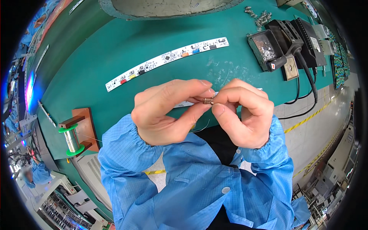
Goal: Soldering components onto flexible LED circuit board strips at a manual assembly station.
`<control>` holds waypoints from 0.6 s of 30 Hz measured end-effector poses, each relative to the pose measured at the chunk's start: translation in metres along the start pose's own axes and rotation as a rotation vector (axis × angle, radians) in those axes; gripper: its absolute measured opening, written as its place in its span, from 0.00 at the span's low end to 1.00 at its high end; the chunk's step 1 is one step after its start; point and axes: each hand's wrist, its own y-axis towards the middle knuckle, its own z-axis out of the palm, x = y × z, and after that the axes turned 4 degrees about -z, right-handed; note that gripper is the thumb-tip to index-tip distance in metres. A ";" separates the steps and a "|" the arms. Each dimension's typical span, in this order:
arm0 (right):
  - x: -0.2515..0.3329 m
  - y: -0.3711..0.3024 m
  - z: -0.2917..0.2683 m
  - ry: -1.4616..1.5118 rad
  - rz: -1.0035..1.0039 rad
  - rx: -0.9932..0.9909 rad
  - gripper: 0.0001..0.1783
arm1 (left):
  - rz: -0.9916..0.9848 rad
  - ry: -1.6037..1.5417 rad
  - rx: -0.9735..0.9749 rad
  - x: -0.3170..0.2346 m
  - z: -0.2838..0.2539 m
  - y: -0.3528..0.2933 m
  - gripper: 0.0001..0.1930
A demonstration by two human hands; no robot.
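Both my hands meet in front of my chest, above the near edge of the green table mat. Between thumb and fingers, my left hand (pixel 165 111) pinches a small coiled metal spring (pixel 207 101). My right hand (pixel 245 111) is closed at the coil's right end, its thumb and forefinger pinching the wire there. Beyond the hands lies a long white circuit board (pixel 157 62) with red, yellow, black, orange and blue parts. Another white strip (pixel 185 104) shows partly behind my fingers, most of it hidden.
At right stand a soldering iron (pixel 285 59) in its holder, a metal tray (pixel 267 48) with solder scraps and a black box (pixel 308 40). A solder wire spool (pixel 71 140) sits on a brown stand at left. Small metal parts (pixel 263 18) lie at the back.
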 end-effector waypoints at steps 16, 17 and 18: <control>-0.010 -0.004 -0.005 0.119 -0.018 -0.051 0.14 | -0.397 -0.302 0.154 -0.001 -0.007 -0.002 0.10; -0.007 0.000 -0.004 0.022 -0.092 0.014 0.19 | -0.375 -0.322 0.150 -0.003 -0.007 -0.005 0.10; -0.016 0.000 -0.001 -0.019 -0.286 0.030 0.20 | -0.523 -0.497 0.129 -0.006 -0.006 -0.008 0.11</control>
